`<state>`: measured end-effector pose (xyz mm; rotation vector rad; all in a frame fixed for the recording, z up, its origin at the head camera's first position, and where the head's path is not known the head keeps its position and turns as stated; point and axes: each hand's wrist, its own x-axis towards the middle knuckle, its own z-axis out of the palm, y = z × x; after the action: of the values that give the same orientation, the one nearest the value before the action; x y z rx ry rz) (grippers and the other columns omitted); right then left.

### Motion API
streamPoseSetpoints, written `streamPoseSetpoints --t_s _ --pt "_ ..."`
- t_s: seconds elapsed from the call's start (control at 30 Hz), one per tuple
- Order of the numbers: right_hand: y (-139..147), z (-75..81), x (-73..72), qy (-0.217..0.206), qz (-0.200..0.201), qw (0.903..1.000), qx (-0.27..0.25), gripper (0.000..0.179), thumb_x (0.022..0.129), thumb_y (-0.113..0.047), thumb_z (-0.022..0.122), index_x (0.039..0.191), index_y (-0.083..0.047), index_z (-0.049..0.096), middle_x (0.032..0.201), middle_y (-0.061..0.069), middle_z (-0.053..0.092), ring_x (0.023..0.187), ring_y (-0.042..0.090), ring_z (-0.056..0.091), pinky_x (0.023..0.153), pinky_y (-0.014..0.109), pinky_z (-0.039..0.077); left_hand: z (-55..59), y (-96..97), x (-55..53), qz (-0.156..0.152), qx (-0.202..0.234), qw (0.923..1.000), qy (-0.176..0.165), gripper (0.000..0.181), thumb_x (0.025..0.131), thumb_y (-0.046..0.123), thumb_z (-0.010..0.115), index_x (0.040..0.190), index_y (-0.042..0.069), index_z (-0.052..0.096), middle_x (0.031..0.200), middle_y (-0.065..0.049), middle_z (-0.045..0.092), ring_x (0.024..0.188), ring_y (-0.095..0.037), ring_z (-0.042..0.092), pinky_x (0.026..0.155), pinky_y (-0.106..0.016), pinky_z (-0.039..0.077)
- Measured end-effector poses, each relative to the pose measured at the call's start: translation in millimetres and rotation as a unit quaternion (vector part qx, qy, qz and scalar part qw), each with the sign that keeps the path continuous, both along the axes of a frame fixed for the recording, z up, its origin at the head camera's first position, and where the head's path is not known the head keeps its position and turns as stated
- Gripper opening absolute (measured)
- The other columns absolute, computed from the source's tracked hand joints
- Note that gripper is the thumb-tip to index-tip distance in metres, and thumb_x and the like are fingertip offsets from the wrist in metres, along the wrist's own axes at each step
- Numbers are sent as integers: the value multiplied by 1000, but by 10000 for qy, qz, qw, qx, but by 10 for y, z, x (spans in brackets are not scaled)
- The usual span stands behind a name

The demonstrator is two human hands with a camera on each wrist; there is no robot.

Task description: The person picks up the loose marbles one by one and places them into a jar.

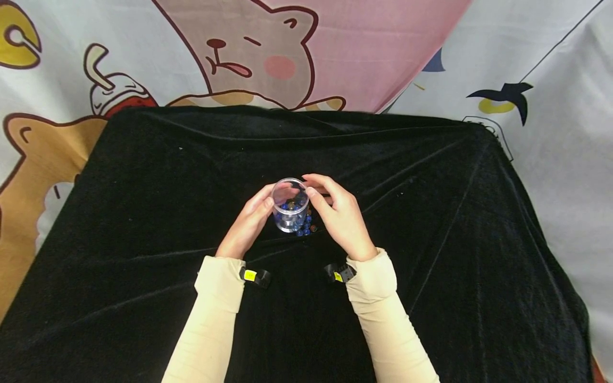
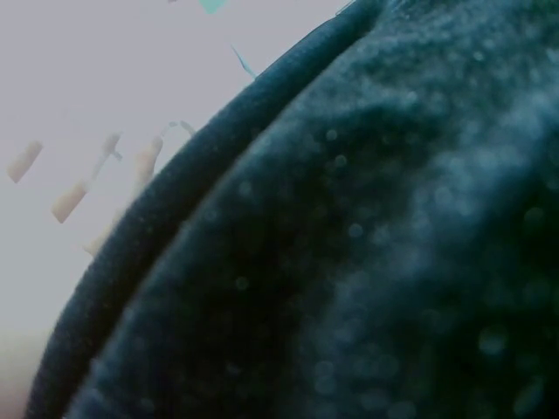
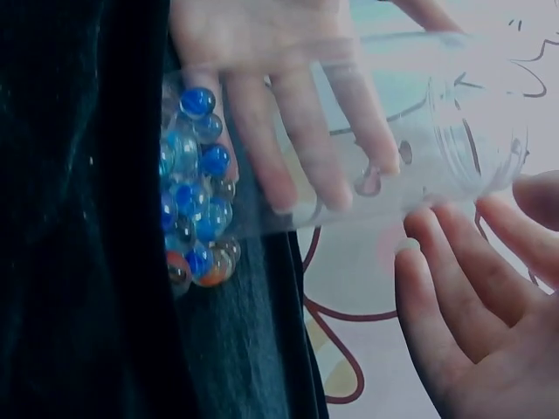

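A clear plastic jar [image 1: 288, 219] stands upright on black cloth. My left hand [image 1: 247, 222] holds it from the left, thumb near the rim, with its fingers [image 3: 301, 157] along the far side in the right wrist view. My right hand [image 1: 342, 215] is at the jar's right, its thumb at the rim and its relaxed fingertips close to the wall. Blue, clear and brownish glass marbles [image 3: 199, 102] are gathered at the jar's base. Some loose marbles [image 1: 307, 232] lie outside on its right; others show through the jar. The left wrist view catches only blurred cloth and backdrop.
Black velvety cloth [image 1: 158, 213] with soft folds covers the table. Behind it hangs a cartoon-printed backdrop [image 1: 364, 53] with a bear figure. Each wrist wears a dark strap, the left strap [image 1: 254, 275] bearing a yellow label.
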<state>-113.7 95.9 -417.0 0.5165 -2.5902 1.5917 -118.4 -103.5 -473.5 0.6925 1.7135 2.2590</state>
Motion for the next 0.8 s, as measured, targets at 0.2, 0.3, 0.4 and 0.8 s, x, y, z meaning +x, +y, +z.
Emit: streamPoseSetpoints --t_s 0.2,0.3,0.4,0.8 --pt "53 -37 -27 -24 16 9999 125 27 92 -32 46 115 -22 57 110 -11 58 95 3 55 81 26 46 64 -1 19 -24 3 10000 49 46 97 30 32 132 1 35 131 -22 39 126 -32 30 103 -50 16" --pt "68 -76 -41 -131 92 9995 281 25 93 -28 47 113 -18 58 107 -7 59 95 5 57 83 27 45 97 -6 37 -73 -5 9999 93 46 97 27 30 132 -2 32 132 -25 37 126 -34 29 103 -51 15" --pt "78 -116 -53 -250 188 9982 513 26 92 -29 47 112 -16 58 104 -6 59 93 6 57 83 27 45 116 -10 50 -105 -23 9999 93 46 97 27 30 133 -3 30 132 -26 36 127 -33 29 103 -52 14" --pt "111 -164 -75 -302 297 9954 865 28 90 -35 50 111 -17 59 100 -6 60 86 6 57 77 27 47 -74 -14 -36 -9 -8 10000 41 50 94 38 37 132 6 37 132 -18 41 127 -27 32 104 -48 15"
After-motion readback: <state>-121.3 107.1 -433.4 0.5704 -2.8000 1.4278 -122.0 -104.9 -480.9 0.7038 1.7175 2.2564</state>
